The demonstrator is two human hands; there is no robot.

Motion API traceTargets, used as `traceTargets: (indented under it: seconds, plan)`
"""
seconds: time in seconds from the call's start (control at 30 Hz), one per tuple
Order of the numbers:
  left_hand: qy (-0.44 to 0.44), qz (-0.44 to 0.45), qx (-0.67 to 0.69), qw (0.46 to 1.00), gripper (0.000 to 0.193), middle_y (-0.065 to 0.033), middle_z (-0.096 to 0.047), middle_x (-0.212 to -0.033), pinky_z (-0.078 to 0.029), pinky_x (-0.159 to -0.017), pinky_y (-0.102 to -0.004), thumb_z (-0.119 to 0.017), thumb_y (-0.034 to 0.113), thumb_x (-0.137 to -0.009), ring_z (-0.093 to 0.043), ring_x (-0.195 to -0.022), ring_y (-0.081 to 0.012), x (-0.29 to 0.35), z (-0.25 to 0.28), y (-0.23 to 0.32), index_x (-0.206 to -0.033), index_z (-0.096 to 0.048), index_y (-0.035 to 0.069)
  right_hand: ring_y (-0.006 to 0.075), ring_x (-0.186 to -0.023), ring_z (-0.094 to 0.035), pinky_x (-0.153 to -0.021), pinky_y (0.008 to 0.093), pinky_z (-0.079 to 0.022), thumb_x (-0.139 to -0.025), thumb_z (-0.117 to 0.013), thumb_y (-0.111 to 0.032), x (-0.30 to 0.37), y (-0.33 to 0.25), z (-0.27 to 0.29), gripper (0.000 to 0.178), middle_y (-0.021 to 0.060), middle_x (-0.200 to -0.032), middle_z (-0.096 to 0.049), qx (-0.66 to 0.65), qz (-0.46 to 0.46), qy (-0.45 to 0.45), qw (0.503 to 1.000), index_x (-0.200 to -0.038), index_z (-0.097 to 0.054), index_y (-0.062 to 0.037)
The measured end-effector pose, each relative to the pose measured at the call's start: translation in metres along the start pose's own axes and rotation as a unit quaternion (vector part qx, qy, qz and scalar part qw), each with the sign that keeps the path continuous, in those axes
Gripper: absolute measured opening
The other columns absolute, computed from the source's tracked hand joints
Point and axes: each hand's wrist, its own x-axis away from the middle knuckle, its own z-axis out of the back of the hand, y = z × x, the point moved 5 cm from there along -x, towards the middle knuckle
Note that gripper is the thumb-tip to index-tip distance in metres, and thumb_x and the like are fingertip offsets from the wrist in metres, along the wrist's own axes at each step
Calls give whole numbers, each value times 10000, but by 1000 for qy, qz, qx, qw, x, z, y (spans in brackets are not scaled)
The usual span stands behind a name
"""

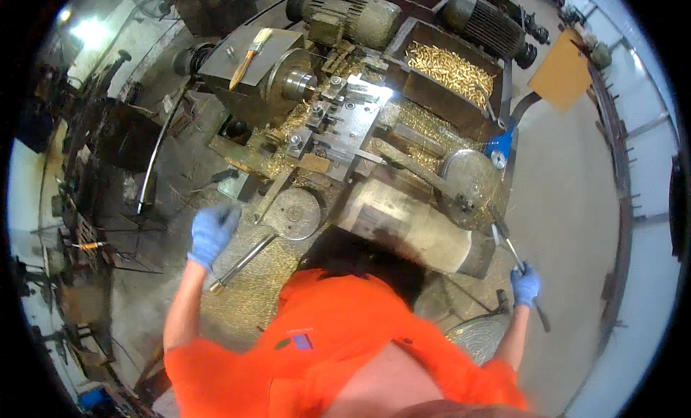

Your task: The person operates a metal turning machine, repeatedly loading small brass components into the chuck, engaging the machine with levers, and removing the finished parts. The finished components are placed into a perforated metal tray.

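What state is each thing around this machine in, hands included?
Left hand: gloved, off the left lever
Right hand: gloved, closed around the right lever
Left lever: untouched
Bin: open-topped, heaped with brass-coloured pieces
Brush: lying on the grey housing
Chuck: motion unclear
Lamp: lit

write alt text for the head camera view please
An orange-shirted person works at a metal lathe strewn with brass-coloured shavings, the gloved right hand gripping a lever and the gloved left hand near another metal lever. A brush lies on the headstock; a bin at upper right holds many small brass-coloured pieces.
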Motion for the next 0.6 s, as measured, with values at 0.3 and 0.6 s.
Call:
traceTargets:
  seconds: [0.3,0.6]
  plan:
    - [20,-180,-57,982,398,-161,-612,-734,-482,-642,-420,-540,227,-779,-606,-693,-328,-131,-2,112,-1172,-541,288,333,-763,-630,-702,401,-494,-663,-629,-353,5,30,6,334,154,-815,-650,84,-63,-42,994,-874,-670,-98]
    - [-73,-237,-184,951,277,-148,-635,-831,-493,-696,-397,-586,178,-740,-616,-768,-317,-133,-36,64,-1010,-644,199,334,-776,-627,-708,397,-492,-679,-618,-359,10,18,13,319,154,-822,-650,75,-76,-67,992,-872,-673,-111]
